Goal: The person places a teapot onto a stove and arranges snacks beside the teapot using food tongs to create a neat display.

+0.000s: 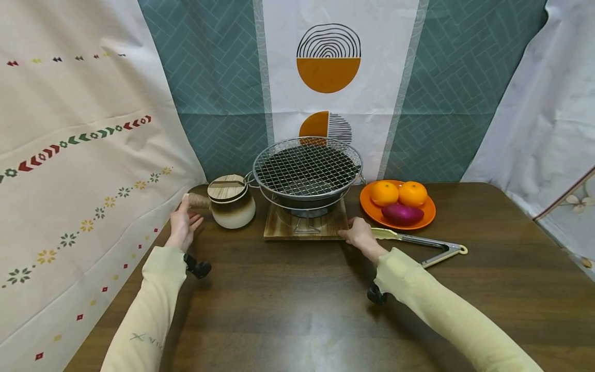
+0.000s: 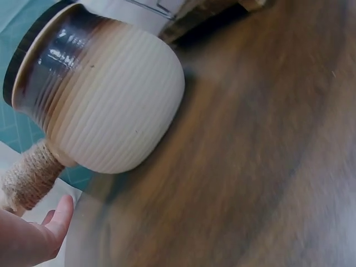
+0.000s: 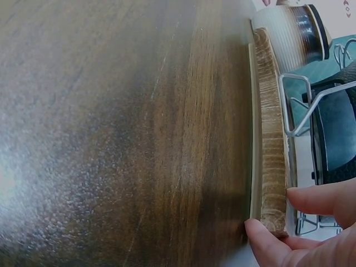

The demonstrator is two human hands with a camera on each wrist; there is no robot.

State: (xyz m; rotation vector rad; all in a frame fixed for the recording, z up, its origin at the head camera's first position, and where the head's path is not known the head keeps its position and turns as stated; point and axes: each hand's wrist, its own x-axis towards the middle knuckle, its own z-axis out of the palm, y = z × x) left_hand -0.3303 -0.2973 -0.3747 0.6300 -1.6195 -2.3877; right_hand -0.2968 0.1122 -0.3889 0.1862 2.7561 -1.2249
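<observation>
My right hand (image 1: 361, 235) pinches the front right corner of a wooden board (image 1: 278, 227). In the right wrist view its thumb lies over the top of the board's edge and the fingers are below. On the board stands a round tabletop grill with a wire mesh (image 1: 309, 168) over a dark bowl. My left hand (image 1: 181, 227), fingers loosely spread, is at the end of the twine-wrapped handle (image 2: 32, 175) of a cream and brown ceramic pot (image 1: 234, 213). A wooden lid (image 1: 226, 187) sits on that pot, left of the grill.
An orange plate (image 1: 367, 209) on the right bears two oranges (image 1: 384, 194) and a purple sweet potato (image 1: 402, 214). Tongs (image 1: 425, 241) lie in front of it, close beside my right hand. Hanging cloths (image 1: 218, 103) stand behind and along the sides of the wooden table (image 1: 279, 305).
</observation>
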